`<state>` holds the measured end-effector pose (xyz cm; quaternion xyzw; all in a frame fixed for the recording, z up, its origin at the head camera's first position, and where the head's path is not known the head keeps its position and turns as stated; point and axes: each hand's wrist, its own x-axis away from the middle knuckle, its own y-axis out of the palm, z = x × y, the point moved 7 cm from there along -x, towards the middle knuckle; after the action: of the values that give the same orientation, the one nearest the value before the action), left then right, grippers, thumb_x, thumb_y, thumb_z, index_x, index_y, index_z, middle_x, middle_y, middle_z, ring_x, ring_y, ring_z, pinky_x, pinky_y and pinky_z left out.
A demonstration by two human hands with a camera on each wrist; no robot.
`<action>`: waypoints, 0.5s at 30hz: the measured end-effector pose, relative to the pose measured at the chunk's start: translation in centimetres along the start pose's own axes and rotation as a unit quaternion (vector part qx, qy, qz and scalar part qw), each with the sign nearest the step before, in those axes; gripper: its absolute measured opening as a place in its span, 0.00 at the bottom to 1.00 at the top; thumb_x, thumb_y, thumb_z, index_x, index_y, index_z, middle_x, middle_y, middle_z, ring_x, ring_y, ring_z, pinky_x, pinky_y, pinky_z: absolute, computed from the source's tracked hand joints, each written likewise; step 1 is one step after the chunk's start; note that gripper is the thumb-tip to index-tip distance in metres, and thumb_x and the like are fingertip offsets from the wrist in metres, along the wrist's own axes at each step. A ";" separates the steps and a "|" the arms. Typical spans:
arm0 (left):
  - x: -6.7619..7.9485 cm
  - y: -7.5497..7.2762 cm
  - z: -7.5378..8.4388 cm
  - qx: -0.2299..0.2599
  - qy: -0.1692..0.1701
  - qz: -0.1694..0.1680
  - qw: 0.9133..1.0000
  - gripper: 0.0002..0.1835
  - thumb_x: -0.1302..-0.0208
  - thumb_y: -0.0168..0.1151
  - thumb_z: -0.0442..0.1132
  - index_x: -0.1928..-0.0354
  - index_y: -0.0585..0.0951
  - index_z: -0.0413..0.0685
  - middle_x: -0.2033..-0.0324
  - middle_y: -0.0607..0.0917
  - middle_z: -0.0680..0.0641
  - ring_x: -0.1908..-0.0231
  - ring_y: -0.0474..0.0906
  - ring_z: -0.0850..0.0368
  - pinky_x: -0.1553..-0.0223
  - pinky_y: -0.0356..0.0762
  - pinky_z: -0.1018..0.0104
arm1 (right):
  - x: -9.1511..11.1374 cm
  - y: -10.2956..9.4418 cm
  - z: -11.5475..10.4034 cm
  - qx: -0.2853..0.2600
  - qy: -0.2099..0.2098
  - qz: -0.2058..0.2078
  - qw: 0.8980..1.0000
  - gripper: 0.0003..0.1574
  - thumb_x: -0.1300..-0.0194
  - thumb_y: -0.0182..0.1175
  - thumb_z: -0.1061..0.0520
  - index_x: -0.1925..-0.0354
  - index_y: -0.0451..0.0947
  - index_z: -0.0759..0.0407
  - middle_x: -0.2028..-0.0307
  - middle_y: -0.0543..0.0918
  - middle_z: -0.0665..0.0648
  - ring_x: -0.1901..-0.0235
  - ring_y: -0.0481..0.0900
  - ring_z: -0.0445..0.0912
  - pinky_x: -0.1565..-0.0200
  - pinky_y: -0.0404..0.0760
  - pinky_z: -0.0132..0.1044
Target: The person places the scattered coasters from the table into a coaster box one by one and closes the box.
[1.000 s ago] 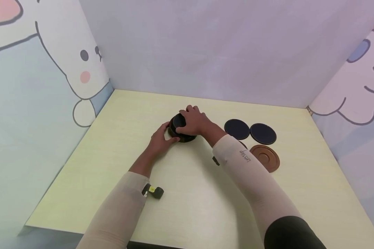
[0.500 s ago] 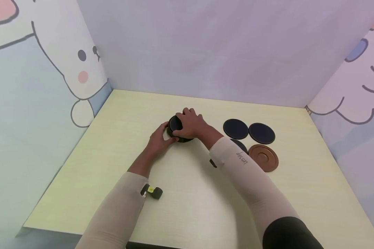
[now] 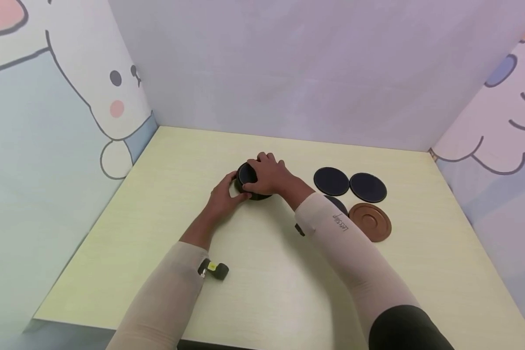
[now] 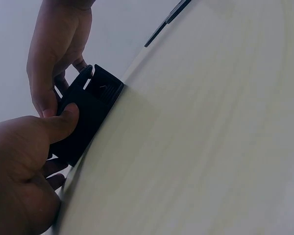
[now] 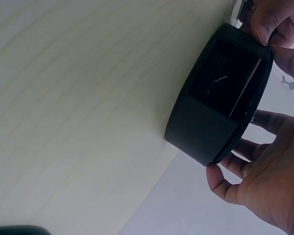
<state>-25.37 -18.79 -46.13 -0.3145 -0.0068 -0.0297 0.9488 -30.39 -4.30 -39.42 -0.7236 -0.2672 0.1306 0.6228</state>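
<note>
A black round coaster holder (image 5: 201, 125) with a cut-out in its side wall stands upright on the table, between both hands. My left hand (image 3: 223, 198) grips its side, thumb in front and fingers curled behind. Over its top, my right hand (image 3: 269, 176) holds a black coaster (image 3: 247, 174) by the edge, thumb and fingers spread across the rim. In the left wrist view the coaster (image 4: 81, 81) shows as a thin dark edge, tilted slightly above the holder's top. The right hand hides part of the holder in the head view.
Right of the hands lie two black coasters (image 3: 331, 181) side by side, a third black one (image 3: 338, 204) partly under the right sleeve, and a brown coaster (image 3: 370, 222) with ringed grooves. The pale table (image 3: 131, 253) meets a lilac back wall (image 3: 297, 73).
The right hand and the coaster have shifted slightly left and down onto the holder over the first half second. Since then both hands have stayed nearly still.
</note>
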 end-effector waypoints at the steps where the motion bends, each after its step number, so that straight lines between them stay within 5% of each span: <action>1: 0.0 0.0 0.0 -0.001 0.001 0.000 1.000 0.47 0.26 0.74 0.51 0.14 0.60 0.50 0.15 0.65 0.42 0.14 0.58 0.40 0.14 0.59 0.38 | 0.0 0.0 0.0 0.000 0.000 -0.001 1.000 0.47 0.25 0.62 0.29 0.18 0.66 0.46 0.26 0.68 0.61 0.28 0.66 0.58 0.32 0.74 0.63; 15: 0.0 0.0 0.0 -0.001 0.007 0.001 1.000 0.47 0.26 0.74 0.50 0.14 0.60 0.49 0.15 0.65 0.42 0.14 0.57 0.41 0.14 0.57 0.39 | 0.1 0.1 0.3 -0.010 -0.008 -0.008 1.000 0.49 0.25 0.62 0.29 0.16 0.64 0.47 0.24 0.67 0.61 0.26 0.64 0.59 0.28 0.72 0.64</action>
<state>-25.36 -18.75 -46.12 -0.3149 0.0002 -0.0314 0.9486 -30.40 -4.01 -39.58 -0.7263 -0.2794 0.1285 0.6148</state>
